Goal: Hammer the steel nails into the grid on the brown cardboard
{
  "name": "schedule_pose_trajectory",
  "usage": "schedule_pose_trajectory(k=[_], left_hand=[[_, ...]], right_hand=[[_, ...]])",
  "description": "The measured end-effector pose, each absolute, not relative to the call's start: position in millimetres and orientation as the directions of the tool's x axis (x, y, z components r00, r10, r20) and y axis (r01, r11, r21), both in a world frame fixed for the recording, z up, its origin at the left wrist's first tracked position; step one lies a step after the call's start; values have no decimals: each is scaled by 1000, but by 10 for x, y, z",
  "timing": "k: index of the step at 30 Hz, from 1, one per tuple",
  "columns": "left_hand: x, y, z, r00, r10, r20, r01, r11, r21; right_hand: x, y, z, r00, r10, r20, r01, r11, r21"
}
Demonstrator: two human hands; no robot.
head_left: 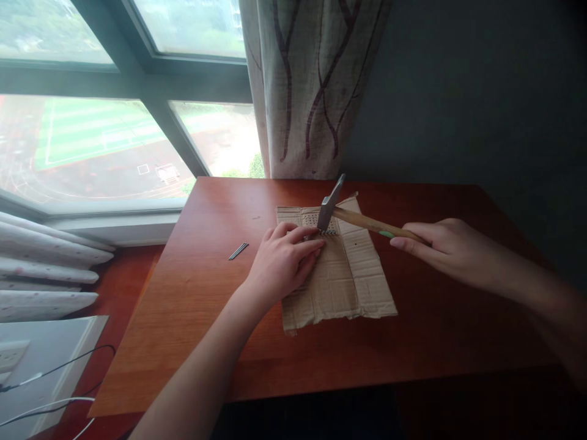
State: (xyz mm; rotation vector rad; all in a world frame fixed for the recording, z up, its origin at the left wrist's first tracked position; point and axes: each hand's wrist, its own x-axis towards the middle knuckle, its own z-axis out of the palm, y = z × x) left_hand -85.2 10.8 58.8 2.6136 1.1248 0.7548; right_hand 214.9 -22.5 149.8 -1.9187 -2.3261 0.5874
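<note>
My right hand (433, 241) is wrapped round the wooden handle of a hammer (362, 219). The hammer's metal head comes down right by the fingertips of my left hand (288, 253). That hand rests on a folded sheet of brown cardboard (330, 284), thumb and fingers drawn together in a pinch. Whatever sits between them is hidden by the fingers and the hammer head. Rows of small dark dots (312, 219) mark the cardboard just beyond the fingertips; whether they are holes or nail heads I cannot tell. Several loose nails (238, 251) lie together left of my left hand.
The reddish-brown wooden table (192, 318) carries the cardboard and nails. A window (92, 140) is at the left, with a patterned curtain (316, 91) behind the table's far edge. Cables (59, 404) and a wall socket (13, 355) are at the lower left.
</note>
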Motion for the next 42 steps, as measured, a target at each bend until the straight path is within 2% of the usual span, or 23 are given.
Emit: schedule_pose_trajectory(k=[7,12,17,35,38,42], left_hand=[[-853,109,571,580,720,381,618,-693,371],[-854,105,574,579,721,382,621,-693,367],[-856,105,582,578,721,382,616,-693,376],[-857,108,568,576,719,389,609,-694,383],[-865,114,570,578,718,387,601,-696,394],[-875,117,560,575,718,394,583,-696,418]], right_hand=[[2149,-227,1488,-207,966,-153,930,146,-336],[2150,-226,1469,-223,953,-205,934,148,-325],[2147,-239,1467,-221,962,-161,935,162,-316],[2159,-273,1429,-214,960,-178,947,159,-280],[2159,-294,1447,-209,968,-137,943,163,-290],[2158,-321,1400,-137,990,32,927,140,-348]])
